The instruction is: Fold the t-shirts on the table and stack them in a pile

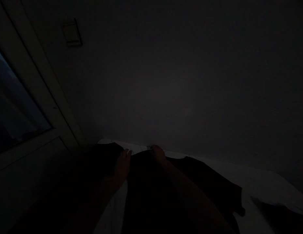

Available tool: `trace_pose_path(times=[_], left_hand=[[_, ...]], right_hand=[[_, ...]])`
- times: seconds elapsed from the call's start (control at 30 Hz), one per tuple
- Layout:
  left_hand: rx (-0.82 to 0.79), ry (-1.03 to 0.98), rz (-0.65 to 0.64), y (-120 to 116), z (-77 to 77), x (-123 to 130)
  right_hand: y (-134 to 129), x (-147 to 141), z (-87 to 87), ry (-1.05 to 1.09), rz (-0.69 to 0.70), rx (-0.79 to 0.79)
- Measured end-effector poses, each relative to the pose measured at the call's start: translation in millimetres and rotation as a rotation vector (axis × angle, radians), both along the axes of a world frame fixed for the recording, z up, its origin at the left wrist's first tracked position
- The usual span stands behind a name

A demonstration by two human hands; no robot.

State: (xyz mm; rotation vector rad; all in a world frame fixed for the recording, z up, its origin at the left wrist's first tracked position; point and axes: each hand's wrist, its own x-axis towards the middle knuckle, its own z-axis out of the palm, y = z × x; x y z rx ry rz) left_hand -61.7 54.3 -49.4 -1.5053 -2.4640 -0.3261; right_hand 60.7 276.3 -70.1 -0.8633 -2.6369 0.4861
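Head view, lower centre: our left hand [122,164] and right hand [159,155], apart, touch dark cloth [146,185]; how closed, we cannot tell.

Black sleeved cloth garment [146,195], 6 o'clock: dead matt, weave lost in the dark. Pale flat surface [254,175], 4 o'clock: matt, smooth-looking, material unclear. Grey wall [178,81], 12 o'clock: matt, mostly smooth. Yellowish square switch plate [71,33], 10 to 11 o'clock: looks plastic. Bluish glass pane [14,94], 9 o'clock: glossy. Greyish straight-edged frame [31,74] around it: smooth, dull.
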Motion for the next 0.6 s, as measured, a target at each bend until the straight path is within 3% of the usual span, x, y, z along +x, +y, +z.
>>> trace_pose_path(times=[0.07,0.13,0.23,0.33,0.47,0.6], left_hand=[[-0.033,0.075,-0.256,-0.7,-15.2,12.5],[-0.118,0.074,-0.386,-3.6,-30.1,23.8],[-0.205,0.048,-0.292,-4.4,-37.9,35.6],[-0.195,0.054,-0.247,10.6,-25.2,45.3],[-0.187,0.021,-0.319,50.8,-6.5,60.7],[-0.200,-0.021,-0.350,82.9,-11.5,71.4]], right_hand=[[-2.3,-0.4,0.4,0.011,0.001,0.007],[-4.5,0.7,2.6,0.022,0.007,0.018],[-1.8,9.8,10.2,0.032,0.027,0.042],[12.2,35.1,20.4,0.024,0.026,0.076],[32.8,94.2,25.4,-0.044,0.014,0.107],[33.1,152.7,12.0,-0.136,0.073,0.092]])
